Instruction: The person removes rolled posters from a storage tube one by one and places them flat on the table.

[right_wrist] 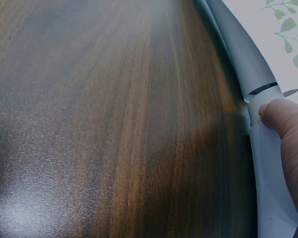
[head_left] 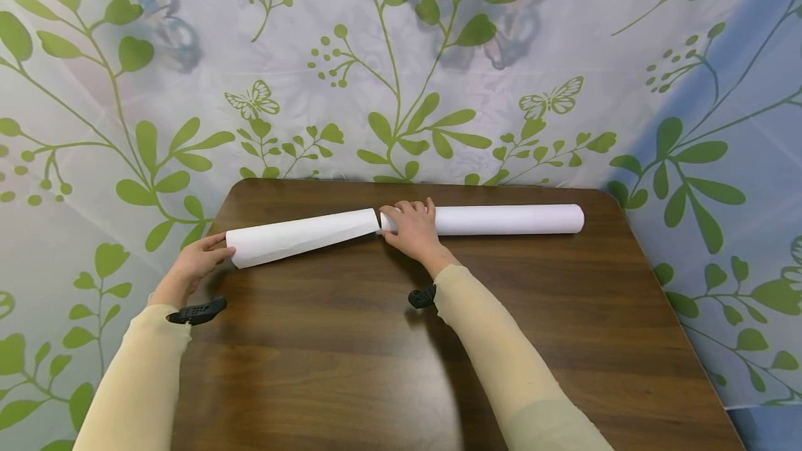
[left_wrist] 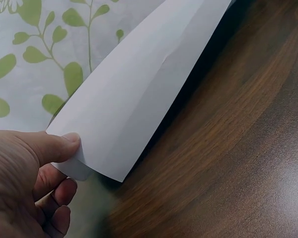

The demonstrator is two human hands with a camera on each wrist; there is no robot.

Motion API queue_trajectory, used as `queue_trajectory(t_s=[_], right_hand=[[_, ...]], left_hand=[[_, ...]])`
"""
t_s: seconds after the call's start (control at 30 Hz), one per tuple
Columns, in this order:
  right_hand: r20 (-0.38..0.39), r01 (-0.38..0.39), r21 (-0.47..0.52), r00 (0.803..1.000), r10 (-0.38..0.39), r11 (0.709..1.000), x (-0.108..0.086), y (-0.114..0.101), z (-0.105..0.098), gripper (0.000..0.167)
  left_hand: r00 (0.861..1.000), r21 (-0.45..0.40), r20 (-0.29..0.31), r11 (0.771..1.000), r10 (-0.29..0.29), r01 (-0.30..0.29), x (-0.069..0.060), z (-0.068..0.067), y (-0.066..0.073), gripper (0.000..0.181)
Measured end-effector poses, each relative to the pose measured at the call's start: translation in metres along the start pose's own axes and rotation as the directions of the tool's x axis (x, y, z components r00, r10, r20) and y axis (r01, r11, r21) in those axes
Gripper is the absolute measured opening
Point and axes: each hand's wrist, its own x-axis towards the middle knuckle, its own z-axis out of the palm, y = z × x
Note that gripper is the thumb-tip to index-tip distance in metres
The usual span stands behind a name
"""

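Observation:
Two white rolls of paper lie end to end near the table's far side. The left paper roll (head_left: pixel 301 236) slants down toward my left hand (head_left: pixel 197 263), which pinches its outer end between thumb and fingers. In the left wrist view, the thumb presses on the edge of the paper (left_wrist: pixel 129 94), whose loose flap shows along its length. Over the inner end of the right paper roll (head_left: pixel 514 220), my right hand (head_left: pixel 413 230) curls its fingers and grips it. A narrow dark gap parts the rolls; in the right wrist view the thumb (right_wrist: pixel 275 116) lies just beside it.
The brown wooden table (head_left: pixel 313 353) has rounded far corners. Right behind it hangs a white cloth (head_left: pixel 407 54) with green leaves and butterflies. A black band (head_left: pixel 199 312) is on the left wrist and another black band (head_left: pixel 422 296) on the right.

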Motion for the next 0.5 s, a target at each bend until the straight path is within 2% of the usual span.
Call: queue_trajectory(t_s=[0.37, 0.5], right_hand=[[-0.011, 0.004, 0.004, 1.000, -0.004, 1.000, 0.0003, -0.0007, -0.0013, 0.055], [-0.005, 0.006, 0.005, 1.000, -0.006, 1.000, -0.0009, -0.0011, -0.0022, 0.056]], left_hand=[[0.999, -0.111, -0.043, 0.994, -0.018, 0.013, -0.0012, -0.0046, -0.0059, 0.076], [0.997, -0.125, -0.070, 0.992, -0.032, 0.023, -0.0012, -0.0050, -0.0079, 0.075]])
